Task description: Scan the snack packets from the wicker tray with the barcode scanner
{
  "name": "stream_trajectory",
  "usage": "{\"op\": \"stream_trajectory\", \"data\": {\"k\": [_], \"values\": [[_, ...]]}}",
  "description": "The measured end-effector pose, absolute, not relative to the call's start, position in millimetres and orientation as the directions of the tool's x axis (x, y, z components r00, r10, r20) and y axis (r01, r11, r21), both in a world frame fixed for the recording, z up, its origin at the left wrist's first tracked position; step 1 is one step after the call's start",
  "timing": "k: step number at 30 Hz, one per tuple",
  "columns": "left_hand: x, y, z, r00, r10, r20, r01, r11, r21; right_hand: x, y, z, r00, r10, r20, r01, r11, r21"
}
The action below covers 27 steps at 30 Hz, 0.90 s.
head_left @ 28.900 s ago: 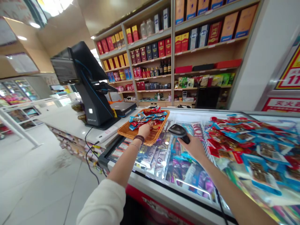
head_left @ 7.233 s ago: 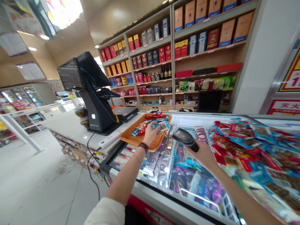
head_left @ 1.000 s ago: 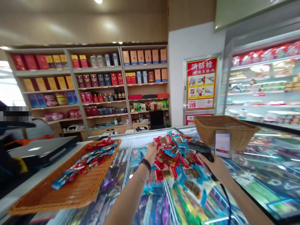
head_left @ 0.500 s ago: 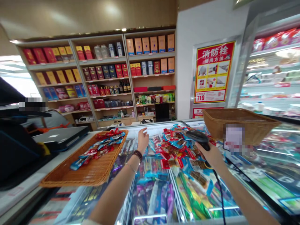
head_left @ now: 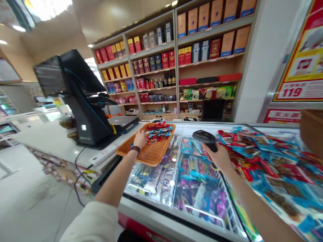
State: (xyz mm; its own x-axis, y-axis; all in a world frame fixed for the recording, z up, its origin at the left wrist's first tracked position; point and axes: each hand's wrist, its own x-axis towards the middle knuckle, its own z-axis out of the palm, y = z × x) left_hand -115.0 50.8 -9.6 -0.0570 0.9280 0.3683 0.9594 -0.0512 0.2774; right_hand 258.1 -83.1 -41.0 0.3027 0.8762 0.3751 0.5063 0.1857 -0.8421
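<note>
My right hand (head_left: 219, 155) is wrapped round the grip of a black handheld barcode scanner (head_left: 204, 136), held above the glass-topped freezer. Its cord hangs down below my wrist. My left hand (head_left: 140, 138), with a beaded bracelet at the wrist, reaches over the near left part of a shallow orange-brown wicker tray (head_left: 148, 157). Red and blue snack packets (head_left: 160, 131) lie in that tray, right beside the left hand. The left fingers point down and are mostly hidden. A large heap of similar packets (head_left: 275, 171) spreads over the freezer at the right.
A cash register (head_left: 84, 111) stands on the white counter to the left, with a flat grey-black device (head_left: 123, 123) behind the tray. Wrapped ice creams (head_left: 199, 195) lie under the glass. A brown basket (head_left: 311, 131) is at the right edge. Shelves of boxes (head_left: 151, 64) line the back.
The view has swung to the left. My left hand has moved from above the freezer, near the heap, to the wicker tray. The right hand still holds the scanner, now left of the heap.
</note>
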Motion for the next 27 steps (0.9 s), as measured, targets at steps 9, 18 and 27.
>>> {"op": "stream_trajectory", "data": {"k": [9, 18, 27], "values": [[-140, 60, -34, -0.021, 0.991, 0.136, 0.998, 0.014, 0.053, 229, -84, -60, 0.198, 0.899, 0.391, 0.679, 0.161, -0.716], [-115, 67, -30, -0.030, 0.990, 0.134, 1.000, 0.029, 0.007, 227, -86, -63, 0.163, 0.902, 0.399, 0.720, 0.167, -0.674], [-131, 33, -17, 0.065, 0.975, 0.212, 0.966, -0.115, 0.231, 223, -89, -61, 0.132, 0.910, 0.393, 0.751, 0.167, -0.639]]}}
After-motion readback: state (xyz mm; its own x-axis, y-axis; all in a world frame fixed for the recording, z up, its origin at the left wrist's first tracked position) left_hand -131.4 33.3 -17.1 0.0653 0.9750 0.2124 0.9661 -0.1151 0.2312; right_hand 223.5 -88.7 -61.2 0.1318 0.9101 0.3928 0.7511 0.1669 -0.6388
